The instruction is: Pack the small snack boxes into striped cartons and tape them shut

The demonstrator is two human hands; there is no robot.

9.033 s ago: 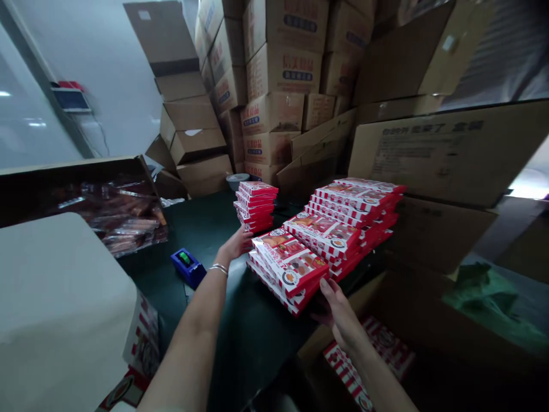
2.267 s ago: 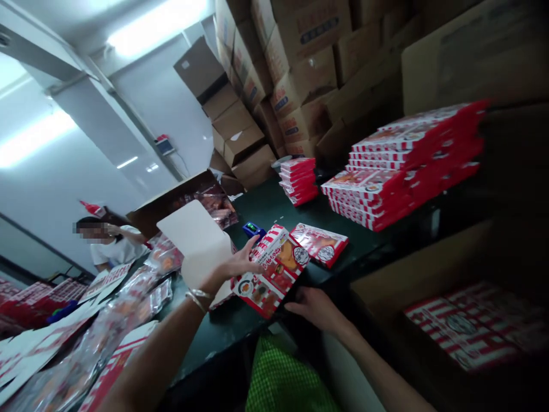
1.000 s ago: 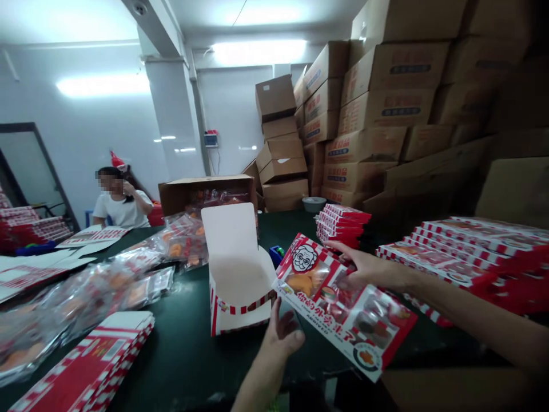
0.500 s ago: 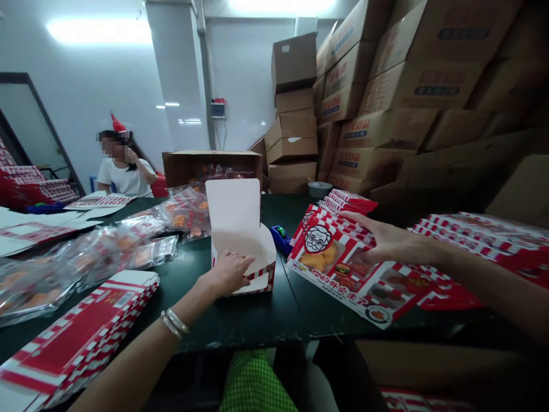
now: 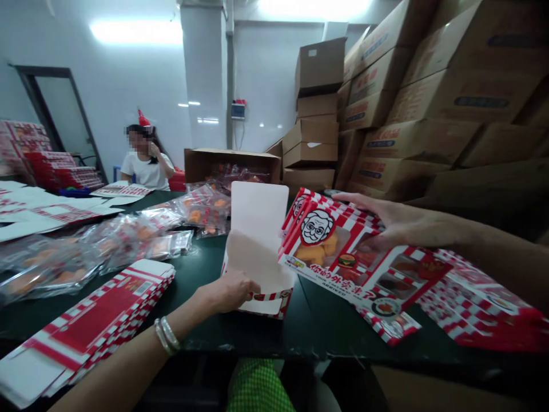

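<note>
My left hand [image 5: 226, 290] grips the front rim of an open red-and-white striped carton [image 5: 257, 269] that stands on the dark green table [image 5: 317, 326], its white lid raised. My right hand [image 5: 388, 220] holds a flat red-and-white window box [image 5: 355, 260] with a cartoon face and toy food inside, tilted just right of the carton. Two bangles sit on my left wrist.
Flattened striped cartons [image 5: 86, 326] lie at the near left. Clear bags of orange pieces [image 5: 98, 246] cover the left of the table. More flat boxes [image 5: 480, 303] lie at the right. Brown cartons [image 5: 403, 109] are stacked behind. A person in white [image 5: 146, 163] sits at the far left.
My head turned left from the stacks of flat boxes to the open carton. My left hand let go of the flat box and took the carton's rim; my right hand still holds the box.
</note>
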